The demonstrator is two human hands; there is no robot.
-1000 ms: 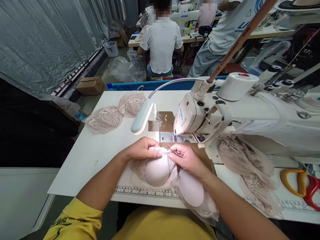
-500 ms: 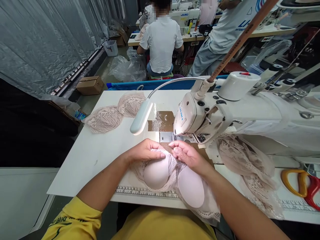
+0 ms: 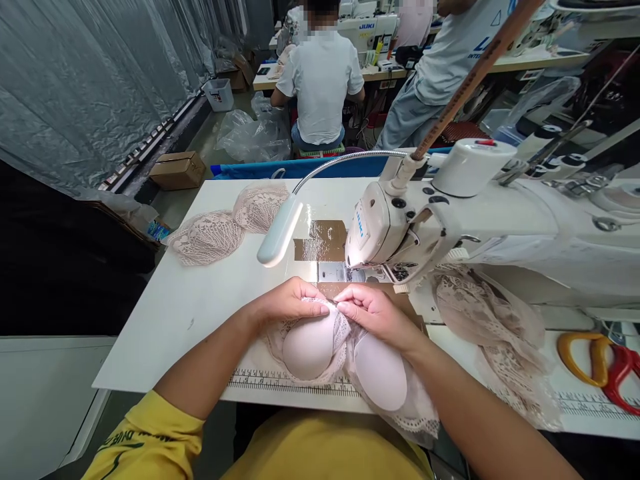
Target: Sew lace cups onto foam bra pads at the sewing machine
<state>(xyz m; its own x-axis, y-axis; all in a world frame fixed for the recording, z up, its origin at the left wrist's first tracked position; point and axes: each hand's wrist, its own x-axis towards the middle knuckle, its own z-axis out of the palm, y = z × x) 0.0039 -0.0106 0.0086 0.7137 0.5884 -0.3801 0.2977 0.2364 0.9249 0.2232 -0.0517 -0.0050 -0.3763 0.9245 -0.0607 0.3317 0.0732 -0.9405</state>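
Note:
A pale pink lace bra (image 3: 309, 348) with two smooth moulded cups lies at the table's front edge, its right cup partly hanging over. My left hand (image 3: 295, 303) is closed on the lace at the top of the left cup, thumb above. My right hand (image 3: 373, 312) pinches the upper edge of the same bra between thumb and forefinger, close to the left fingertips. Just beyond both hands is the needle area of a white sewing machine (image 3: 375, 230). What exactly lies between the fingertips is too small to make out.
Another lace bra (image 3: 210, 237) rests at the table's far left. More lace pieces (image 3: 493, 320) lie under the machine arm, near scissors (image 3: 583, 360) with yellow and red handles. A lamp (image 3: 281, 230) on a bendable neck overhangs the table (image 3: 165, 327). Other people sit and stand beyond.
My right hand's fingers have come down and toward the left hand, now pinching the bra's upper edge. The left hand keeps its hold. The view has shifted slightly.

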